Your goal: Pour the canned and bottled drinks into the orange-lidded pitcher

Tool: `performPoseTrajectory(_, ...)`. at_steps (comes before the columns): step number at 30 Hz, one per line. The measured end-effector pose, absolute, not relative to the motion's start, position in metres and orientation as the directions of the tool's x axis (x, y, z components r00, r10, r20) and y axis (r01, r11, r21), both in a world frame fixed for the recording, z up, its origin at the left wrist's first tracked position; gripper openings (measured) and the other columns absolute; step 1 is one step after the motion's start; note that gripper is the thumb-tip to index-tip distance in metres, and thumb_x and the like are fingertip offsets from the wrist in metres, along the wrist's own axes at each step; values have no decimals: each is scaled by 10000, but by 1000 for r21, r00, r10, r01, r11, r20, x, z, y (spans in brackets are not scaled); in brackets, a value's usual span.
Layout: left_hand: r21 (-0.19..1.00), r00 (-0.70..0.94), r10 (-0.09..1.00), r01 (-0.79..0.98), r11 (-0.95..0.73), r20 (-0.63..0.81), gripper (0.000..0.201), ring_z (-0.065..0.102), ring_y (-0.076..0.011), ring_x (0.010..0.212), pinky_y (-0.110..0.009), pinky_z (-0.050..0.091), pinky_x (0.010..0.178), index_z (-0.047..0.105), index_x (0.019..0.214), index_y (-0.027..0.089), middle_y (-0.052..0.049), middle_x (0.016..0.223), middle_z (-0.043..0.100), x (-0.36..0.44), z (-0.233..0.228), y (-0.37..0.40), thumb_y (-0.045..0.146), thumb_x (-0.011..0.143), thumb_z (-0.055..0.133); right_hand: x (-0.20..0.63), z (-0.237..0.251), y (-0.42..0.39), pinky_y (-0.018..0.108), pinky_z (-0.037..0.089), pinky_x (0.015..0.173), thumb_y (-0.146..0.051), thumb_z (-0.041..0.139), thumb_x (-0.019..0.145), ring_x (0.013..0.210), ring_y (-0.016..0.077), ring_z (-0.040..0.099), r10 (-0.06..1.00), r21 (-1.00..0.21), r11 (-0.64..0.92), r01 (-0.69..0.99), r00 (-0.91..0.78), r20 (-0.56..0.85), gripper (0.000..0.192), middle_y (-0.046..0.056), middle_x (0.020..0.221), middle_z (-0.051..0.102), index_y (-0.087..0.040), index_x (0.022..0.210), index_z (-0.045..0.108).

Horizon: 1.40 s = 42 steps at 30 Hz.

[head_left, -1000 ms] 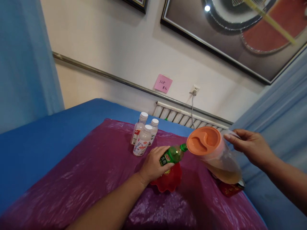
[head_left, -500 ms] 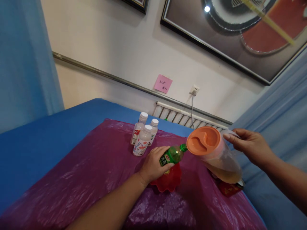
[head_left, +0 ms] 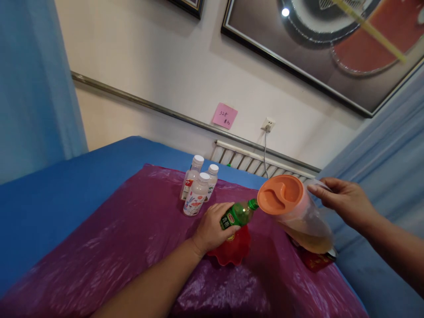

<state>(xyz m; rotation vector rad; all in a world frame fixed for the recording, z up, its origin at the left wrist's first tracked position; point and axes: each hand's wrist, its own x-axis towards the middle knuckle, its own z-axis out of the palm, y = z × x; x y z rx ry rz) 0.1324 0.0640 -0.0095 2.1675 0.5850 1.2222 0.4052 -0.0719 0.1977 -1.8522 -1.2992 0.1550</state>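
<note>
My left hand [head_left: 211, 227] grips a small green bottle [head_left: 239, 214], tilted with its open neck toward the right, held over a red bowl [head_left: 233, 250]. My right hand [head_left: 344, 201] holds the handle of a clear plastic pitcher [head_left: 300, 216] with an orange lid [head_left: 281, 194]. The pitcher is tipped toward the bottle's mouth, its spout touching or almost touching the neck. Amber liquid sits in the lower part of the pitcher.
Three white-capped bottles [head_left: 198, 187] stand together at the back of the purple plastic sheet [head_left: 132, 238] over the blue table [head_left: 66, 185]. A red box [head_left: 314, 260] lies under the pitcher. Blue curtains hang left and right; a radiator and wall socket sit behind.
</note>
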Motion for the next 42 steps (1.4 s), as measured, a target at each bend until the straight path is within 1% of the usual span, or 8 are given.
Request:
performPoseTrajectory(6,666,485,619,96,-740,618,595,654,-291,1189,-492,490,1076,617,1319,203,-107,1276,717,133,-10,64,291,769,824,406,198,-73,260,257,491,-757,826,581,545,108,337,823,-688,-107,718,452,344,622,-33,542,424,-161,603,648)
performPoseTrajectory(16,664,477,624,107,-740,619,587,660,-297,1184,-492,492,1070,617,1319,223,-100,1281,717,132,-8,64,296,771,812,406,197,-70,250,307,472,-756,819,601,537,112,358,821,-666,-91,740,435,371,603,-19,550,468,-167,626,689)
performPoseTrajectory(24,671,472,634,115,-733,612,594,663,-294,1172,-493,493,1066,616,1326,222,-101,1277,719,131,-10,65,278,767,812,402,198,-68,232,309,446,-766,819,593,501,101,368,830,-675,-48,737,406,384,602,-28,513,456,-193,555,637)
performPoseTrajectory(31,672,466,640,122,-730,611,577,668,-294,1173,-498,495,1069,623,1320,237,-93,1272,725,131,-9,63,284,773,800,404,197,-68,238,312,452,-733,818,620,501,103,380,831,-672,-60,738,411,376,559,-30,526,483,-192,600,678)
performPoseTrajectory(35,671,473,637,122,-731,609,581,668,-292,1166,-500,495,1066,616,1322,231,-94,1265,724,132,-9,63,275,772,798,405,197,-68,238,322,463,-706,822,638,509,103,382,828,-668,-70,741,416,375,537,-36,535,471,-193,603,667)
performPoseTrajectory(42,687,479,642,107,-719,599,563,665,-294,1165,-515,493,1057,614,1319,250,-91,1266,721,131,-7,62,284,783,784,405,198,-69,237,317,447,-744,806,639,510,108,381,829,-646,-59,761,398,393,566,-29,529,477,-194,612,675)
